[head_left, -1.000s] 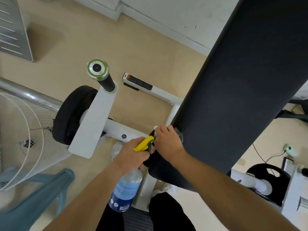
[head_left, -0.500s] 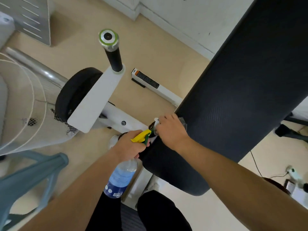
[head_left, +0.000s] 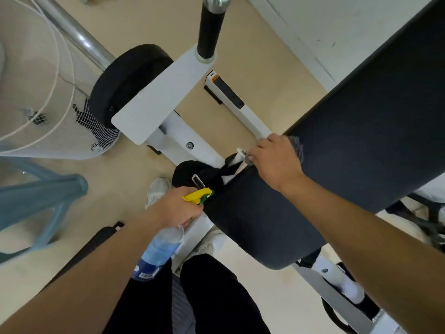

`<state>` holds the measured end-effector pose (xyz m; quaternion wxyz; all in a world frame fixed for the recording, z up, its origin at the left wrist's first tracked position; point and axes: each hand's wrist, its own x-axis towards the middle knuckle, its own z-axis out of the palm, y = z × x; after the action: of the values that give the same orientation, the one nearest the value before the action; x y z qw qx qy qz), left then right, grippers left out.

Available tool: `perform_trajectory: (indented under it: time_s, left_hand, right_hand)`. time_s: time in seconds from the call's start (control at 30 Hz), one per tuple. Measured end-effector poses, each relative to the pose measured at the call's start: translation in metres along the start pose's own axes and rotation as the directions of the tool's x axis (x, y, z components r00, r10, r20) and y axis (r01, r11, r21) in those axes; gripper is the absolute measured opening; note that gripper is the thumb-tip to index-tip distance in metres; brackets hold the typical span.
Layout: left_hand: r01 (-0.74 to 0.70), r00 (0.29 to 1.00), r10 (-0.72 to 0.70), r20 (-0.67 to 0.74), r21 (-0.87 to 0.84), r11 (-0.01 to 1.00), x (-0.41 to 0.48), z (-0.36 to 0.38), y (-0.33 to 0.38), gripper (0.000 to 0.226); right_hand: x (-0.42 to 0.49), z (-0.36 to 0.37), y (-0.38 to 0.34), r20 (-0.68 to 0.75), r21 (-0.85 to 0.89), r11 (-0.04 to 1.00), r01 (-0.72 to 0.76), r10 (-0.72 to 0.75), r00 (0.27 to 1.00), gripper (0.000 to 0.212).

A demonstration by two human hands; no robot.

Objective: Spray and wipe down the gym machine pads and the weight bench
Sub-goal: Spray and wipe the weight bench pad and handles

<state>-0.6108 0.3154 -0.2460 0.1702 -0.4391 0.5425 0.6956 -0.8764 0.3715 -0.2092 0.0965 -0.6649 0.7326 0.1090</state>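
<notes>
Grips light, likely slick spray bottle (head_left: pixel 159 251) at its neck with curled left hand (head_left: pixel 175 208), just beside firm-looking bench pad (head_left: pixel 361 141); pins thin wipe (head_left: pixel 296 146) on pad's near edge under curled right hand (head_left: pixel 274 160).

Your left hand (head_left: pixel 175 208): grips spray bottle (head_left: pixel 159 251), yellow trigger (head_left: pixel 196 195) forward. Your right hand (head_left: pixel 274 160): holds translucent wipe (head_left: pixel 295 144) on bench pad (head_left: pixel 361 141). Beyond left hand: weight plate (head_left: pixel 120 80).

The bench pad (head_left: pixel 361 145) runs off the right edge; the left hand (head_left: pixel 175 208) hides the spray bottle's (head_left: pixel 159 251) neck
</notes>
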Motion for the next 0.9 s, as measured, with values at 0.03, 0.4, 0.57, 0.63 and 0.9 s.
perform_trajectory:
  time_s: [0.03, 0.4, 0.57, 0.63, 0.9]
  left_hand:
    - [-0.018, 1.000, 0.018, -0.001, -0.018, 1.000, -0.003, -0.004, -0.003, 0.034]
    - [-0.112, 0.991, 0.107, -0.078, -0.064, 0.992, -0.016, -0.052, -0.023, 0.027]
    - [-0.128, 0.986, 0.116, -0.119, -0.101, 0.987, -0.018, -0.028, -0.010, 0.035]
    - [-0.112, 0.989, 0.100, -0.107, -0.107, 0.988, -0.018, -0.023, -0.007, 0.034]
    - [-0.113, 0.986, 0.100, -0.130, -0.099, 0.989, -0.027, -0.025, -0.012, 0.042]
  right_hand:
    - [-0.009, 0.016, -0.025, 0.038, 0.050, 0.999, 0.003, -0.005, 0.999, 0.008]
    - [-0.061, 0.073, -0.125, 0.323, -0.006, 0.837, 0.548, -0.517, 0.793, 0.017]
    - [-0.007, 0.018, -0.056, 0.103, -0.062, 0.990, 0.129, -0.122, 0.987, 0.012]
    - [-0.008, 0.025, -0.071, 0.116, -0.031, 0.996, 0.079, -0.075, 0.990, 0.007]
    - [-0.022, 0.097, -0.175, 0.504, -0.093, 0.937, 0.336, -0.247, 0.828, 0.027]
